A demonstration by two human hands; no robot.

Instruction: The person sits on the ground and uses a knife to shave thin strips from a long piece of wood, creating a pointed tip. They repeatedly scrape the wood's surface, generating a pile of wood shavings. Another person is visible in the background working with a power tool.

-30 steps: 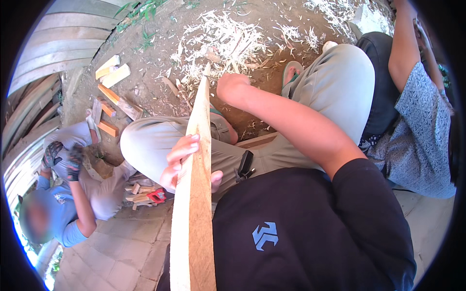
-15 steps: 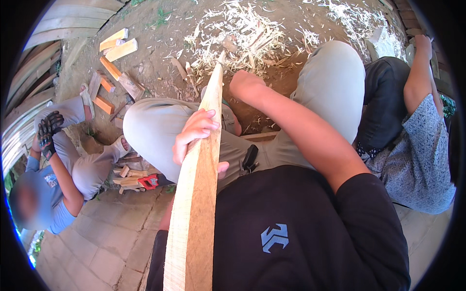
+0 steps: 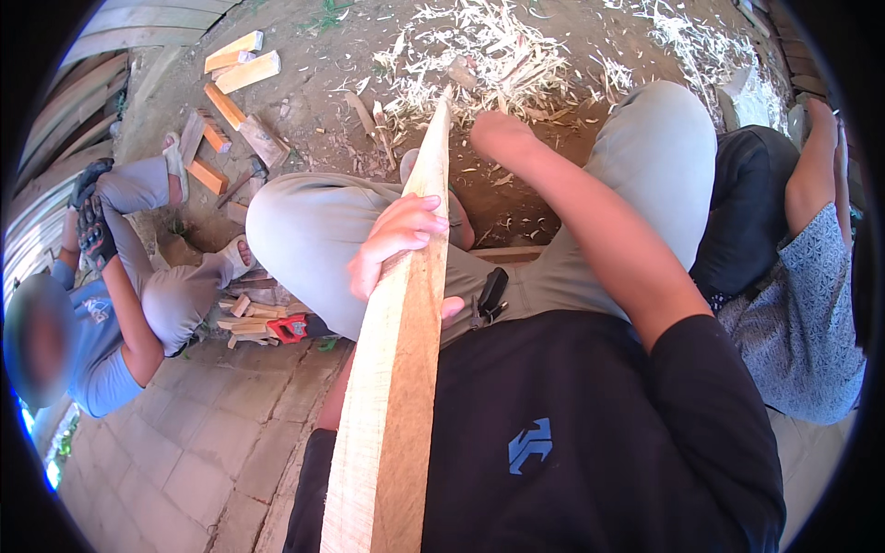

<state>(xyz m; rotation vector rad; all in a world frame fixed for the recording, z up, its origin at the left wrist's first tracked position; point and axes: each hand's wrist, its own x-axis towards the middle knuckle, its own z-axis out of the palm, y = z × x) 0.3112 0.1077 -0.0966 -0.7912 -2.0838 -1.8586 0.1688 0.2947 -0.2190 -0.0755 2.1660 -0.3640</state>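
Note:
A long, squared wooden stake [image 3: 392, 369] runs from my chest toward the ground ahead, narrowing to a point at its far end. My left hand [image 3: 398, 241] wraps around its middle, with the fingers over the left side and the thumb showing at the right. Close to the right of the tapered end is my right hand [image 3: 501, 137], curled into a fist. Anything in that fist is hidden by the hand itself. Pale wood shavings [image 3: 502, 64] lie heaped on the dirt beyond the tip.
To the left sits a person [image 3: 111, 313] with black gloves. Cut wood blocks [image 3: 247, 70] and a red-handled saw [image 3: 293, 328] lie on that side. Another person's patterned shirt [image 3: 793, 323] is close on my right. Paving [image 3: 198, 442] covers the ground behind.
The view has shifted slightly, so the stake and both my hands appear farther right. My grip looks the same. The person at left now has both gloved hands by the knee.

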